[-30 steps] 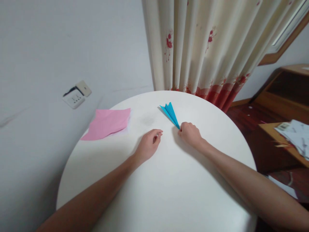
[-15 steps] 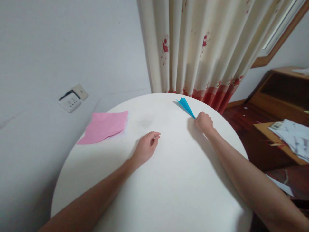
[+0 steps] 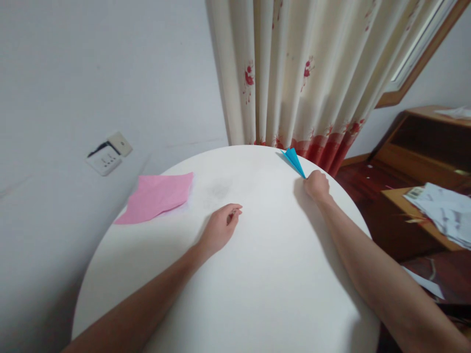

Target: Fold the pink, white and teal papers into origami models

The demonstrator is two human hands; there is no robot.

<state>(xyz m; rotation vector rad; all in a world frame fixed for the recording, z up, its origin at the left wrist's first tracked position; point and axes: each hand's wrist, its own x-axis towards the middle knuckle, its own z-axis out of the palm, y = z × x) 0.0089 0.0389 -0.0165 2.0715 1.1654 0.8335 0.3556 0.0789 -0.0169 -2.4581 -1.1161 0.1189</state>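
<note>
1. The right hand [image 3: 317, 185] rests near the far right edge of the round white desk [image 3: 257, 274], its grip pinched on the narrow tip of a folded blue paper plane [image 3: 295, 160]; the fingertips are hidden behind the knuckles.
2. The plane lies flat on the desk, tail pointing toward the cream curtain with red flowers [image 3: 305, 73], almost at the rim.
3. The left hand [image 3: 220, 228] lies mid-desk, fingers curled loosely inward, holding nothing; thumb and forefinger nearly meet.
4. A flat pink paper sheet [image 3: 154, 196] lies at the left edge, well apart from both hands, one corner hanging past the rim.
5. A white wall socket [image 3: 106, 156] shows small markings too blurred to read.
6. White papers on a wooden shelf [image 3: 441, 211] at right are cut off; their print is illegible.
</note>
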